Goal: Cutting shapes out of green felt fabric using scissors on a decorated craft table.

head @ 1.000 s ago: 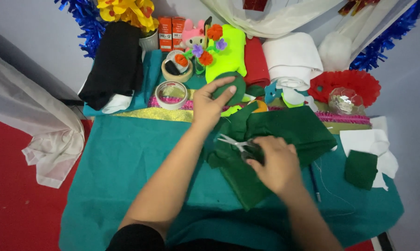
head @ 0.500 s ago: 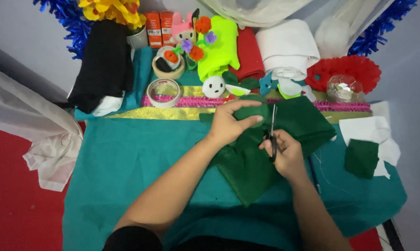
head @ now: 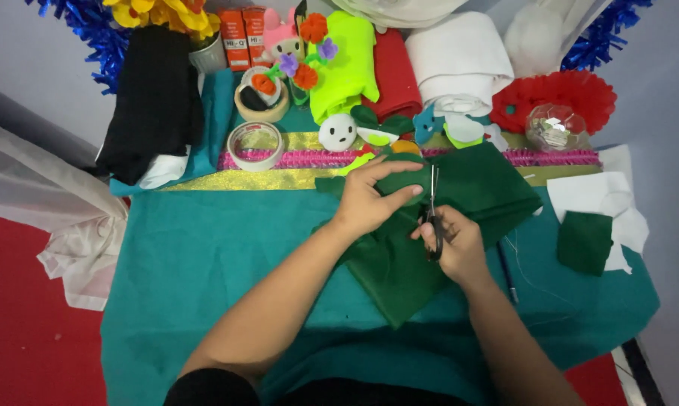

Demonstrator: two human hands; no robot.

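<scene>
Dark green felt (head: 460, 218), soft and matte, lies folded near the middle of the table (head: 204, 248), toward its far edge. The left hand (head: 373, 197) pinches a rounded flap of it; the right hand (head: 456, 240) is closed around black scissors (head: 433, 214), blades upright at the felt's edge. A tape roll (head: 254, 145) and a small green square (head: 585, 240) lie aside. Half a second ago the scissors sat much the same; the left fingers have now spread wider over the flap.
</scene>
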